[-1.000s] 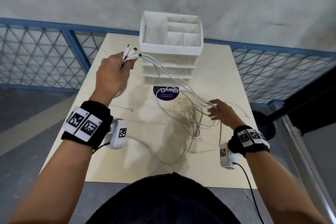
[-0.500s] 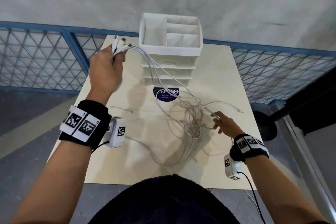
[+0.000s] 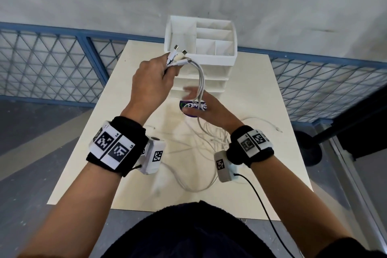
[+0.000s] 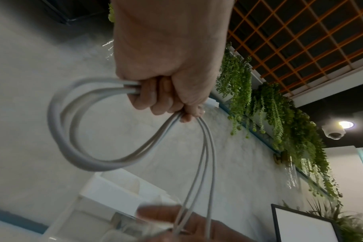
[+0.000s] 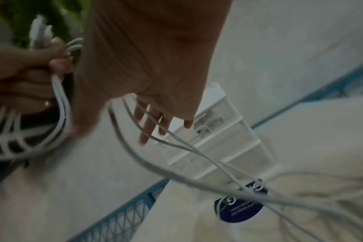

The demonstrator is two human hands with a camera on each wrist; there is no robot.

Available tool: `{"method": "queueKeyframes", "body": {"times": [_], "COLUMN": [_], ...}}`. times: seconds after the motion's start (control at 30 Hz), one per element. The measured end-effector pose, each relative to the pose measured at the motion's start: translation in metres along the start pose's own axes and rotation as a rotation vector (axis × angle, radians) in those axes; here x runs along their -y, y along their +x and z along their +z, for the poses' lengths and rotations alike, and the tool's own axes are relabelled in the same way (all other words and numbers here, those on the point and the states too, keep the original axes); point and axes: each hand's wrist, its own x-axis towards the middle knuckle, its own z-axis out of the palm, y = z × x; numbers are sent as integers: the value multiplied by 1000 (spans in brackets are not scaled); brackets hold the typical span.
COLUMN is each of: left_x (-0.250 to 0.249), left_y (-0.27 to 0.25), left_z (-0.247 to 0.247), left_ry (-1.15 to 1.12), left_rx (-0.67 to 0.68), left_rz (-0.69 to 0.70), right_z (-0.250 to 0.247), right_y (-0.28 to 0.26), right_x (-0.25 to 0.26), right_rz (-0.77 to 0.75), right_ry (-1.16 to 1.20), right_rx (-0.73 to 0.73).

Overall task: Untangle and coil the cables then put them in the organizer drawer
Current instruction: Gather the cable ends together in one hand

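Because the plugs need to stay together for coiling, the left hand grips the cables upper centre, while the right hand spreads under the strands, before the drawers.

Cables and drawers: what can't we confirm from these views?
- Right hand grip on cables: fingertips motion-blurred in head view; right wrist view dark and smeared.
- Drawers: head view, hands cover the fronts; contents unreadable.
- Tangle on table: right wrist hides part.
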Motion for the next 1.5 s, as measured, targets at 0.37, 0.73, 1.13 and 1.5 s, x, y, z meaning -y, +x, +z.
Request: {"method": "queueKeyframes", "body": {"times": [0.37,0.73,1.13,1.5], "left_x": [88,73,42,22], "left_y": [-4,-25,-17,-26], "left_z": [-34,33,43,56], "left_ry": [228,34,-227,-170], "left_rx": [-50,221,521,553], "left_rz": [-329,-330,-150,-183], "right_z": [-65,-73,-69,-61], "right_y": [-50,-32,-34,-20], "right_x": [-77,-12,17,24], "right_rz": [292,240,217,163], "right_ry": [-45,-458,-160,-267], "right_rx": [-76,32,34,-44]}}
